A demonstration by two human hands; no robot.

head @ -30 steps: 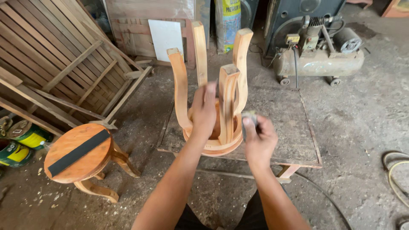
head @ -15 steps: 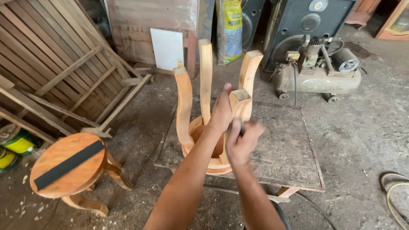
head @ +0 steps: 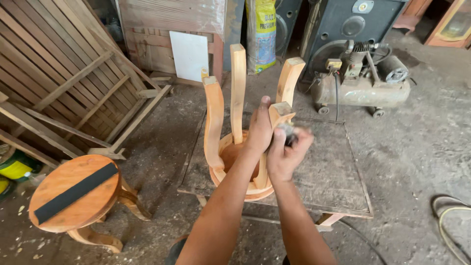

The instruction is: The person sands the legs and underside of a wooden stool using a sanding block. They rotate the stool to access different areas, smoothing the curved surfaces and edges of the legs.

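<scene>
Head view had the stool upside down on the low table, left hand gripping one leg while the right hand was clenched on a small sanding pad against it, other legs apparently left to sand.

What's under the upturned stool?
The upturned stool rests seat-down on a low wooden table. The table top beneath the seat is covered; one table leg shows.

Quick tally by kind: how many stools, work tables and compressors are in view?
Stools: 2, an upturned stool held by the left hand and right hand, and an upright stool
Work tables: 1
Compressors: 1
Total: 4
</scene>
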